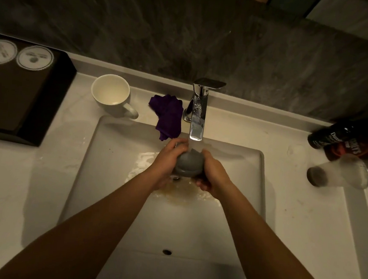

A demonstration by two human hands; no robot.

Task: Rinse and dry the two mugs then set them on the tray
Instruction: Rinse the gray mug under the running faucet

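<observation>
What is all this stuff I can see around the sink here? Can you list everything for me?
grey mug: one, grey, under the faucet spout, over the sink
white mug: one, white, upright on the counter left of the faucet
cloth: one, purple, crumpled beside the faucet at the sink's back edge
tray: one, black, far left on the counter
round discs: two, white, on the tray
faucet: one, chrome, behind the sink
sink: one, white, centre
dark bottles: two, black and brown, far right
clear bottle: one, dark cap, far right
counter: one, white
left hand: fingers round the grey mug
right hand: fingers round the grey mug
</observation>
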